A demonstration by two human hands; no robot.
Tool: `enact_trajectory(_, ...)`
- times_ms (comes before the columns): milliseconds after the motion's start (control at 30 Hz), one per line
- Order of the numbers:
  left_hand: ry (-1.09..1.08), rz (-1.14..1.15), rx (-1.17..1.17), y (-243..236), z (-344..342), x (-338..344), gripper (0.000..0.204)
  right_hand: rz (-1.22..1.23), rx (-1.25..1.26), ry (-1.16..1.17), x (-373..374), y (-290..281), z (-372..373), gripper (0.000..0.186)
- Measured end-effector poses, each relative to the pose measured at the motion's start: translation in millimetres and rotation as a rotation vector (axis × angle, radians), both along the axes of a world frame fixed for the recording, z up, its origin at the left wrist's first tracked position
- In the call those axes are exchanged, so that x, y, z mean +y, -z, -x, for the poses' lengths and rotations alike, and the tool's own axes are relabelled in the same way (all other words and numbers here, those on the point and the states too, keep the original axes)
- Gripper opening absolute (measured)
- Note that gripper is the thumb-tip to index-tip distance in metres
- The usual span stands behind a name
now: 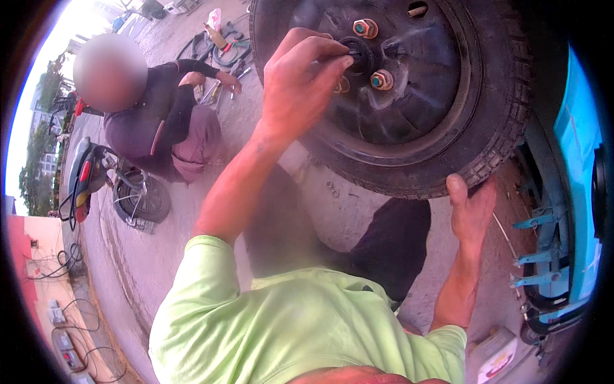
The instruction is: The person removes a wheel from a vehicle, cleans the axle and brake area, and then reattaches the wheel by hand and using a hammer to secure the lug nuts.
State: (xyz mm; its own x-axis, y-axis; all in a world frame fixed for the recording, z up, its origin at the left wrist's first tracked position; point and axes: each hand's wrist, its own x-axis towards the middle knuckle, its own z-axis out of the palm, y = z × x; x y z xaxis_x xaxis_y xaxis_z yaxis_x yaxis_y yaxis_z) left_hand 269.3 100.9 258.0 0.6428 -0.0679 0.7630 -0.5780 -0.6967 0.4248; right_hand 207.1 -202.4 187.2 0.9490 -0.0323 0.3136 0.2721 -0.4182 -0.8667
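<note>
In front of me stands a wheel with a black tire [499, 96] and a dark steel rim [409, 115]. Two lug nuts with greenish centres show on it, an upper nut [365, 29] and a lower nut [382, 80]; another is partly behind my fingers. My left hand [297, 80] is at the wheel's centre, thumb and fingers pinched together by the dark hub [362, 56]. Whatever lies between those fingertips is too small to make out. Gripping the tire's lower edge is my right hand [472, 205], thumb on the near side and fingers partly hidden behind the tread.
To the left a co-worker [144, 128] crouches, hands near scattered tools [217, 89] on the ground. A small wheel [141, 197] lies beside a motorbike [89, 173]. On the right stands a light-blue vehicle body [579, 128] with projecting brackets. A pale container [494, 355] sits at lower right.
</note>
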Motion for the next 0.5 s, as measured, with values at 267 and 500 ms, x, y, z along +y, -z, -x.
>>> enact_trajectory(267,-0.211,-0.232,-0.103,0,1,-17,0.014,-0.079,0.034,-0.080,-6,1,-3,0.094)
enact_trajectory(500,-0.275,-0.424,-0.021,-15,4,-21,0.015,-0.185,0.051,-0.129,-6,-2,-6,0.089)
